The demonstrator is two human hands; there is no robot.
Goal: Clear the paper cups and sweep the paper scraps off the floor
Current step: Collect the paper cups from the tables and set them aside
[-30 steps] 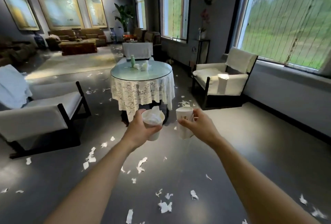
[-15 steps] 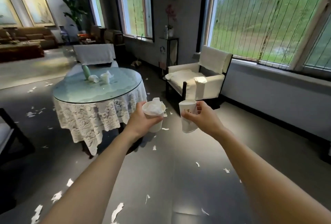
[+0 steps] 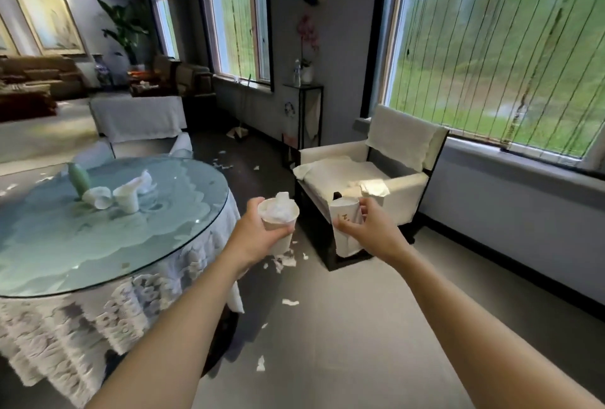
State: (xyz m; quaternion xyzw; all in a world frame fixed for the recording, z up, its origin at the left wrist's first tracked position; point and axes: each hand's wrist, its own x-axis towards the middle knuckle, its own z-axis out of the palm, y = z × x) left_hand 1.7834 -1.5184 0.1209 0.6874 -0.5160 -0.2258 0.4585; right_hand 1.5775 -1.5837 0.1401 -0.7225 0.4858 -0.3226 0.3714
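Observation:
My left hand (image 3: 253, 236) grips a white paper cup (image 3: 279, 223) stuffed with crumpled paper, held out in front of me. My right hand (image 3: 371, 232) grips a second, taller paper cup (image 3: 345, 228) with faint print, just to the right of the first. Two more paper cups lie on the round glass table: one tipped over (image 3: 97, 197), one holding a tissue (image 3: 129, 195). White paper scraps (image 3: 284, 259) dot the grey floor under my hands, and further scraps (image 3: 222, 164) lie beyond the table.
The round glass table (image 3: 49, 264) with a lace cloth fills the left, with a green bottle (image 3: 78, 179) on it. A white armchair (image 3: 376, 176) stands by the window at right. A broom and dustpan (image 3: 240, 128) lean near the far wall. Open floor runs between table and armchair.
The view has swung right and moved forward; the table has slid to the left and closer, the armchair now sits ahead. Both hands keep holding their cups.

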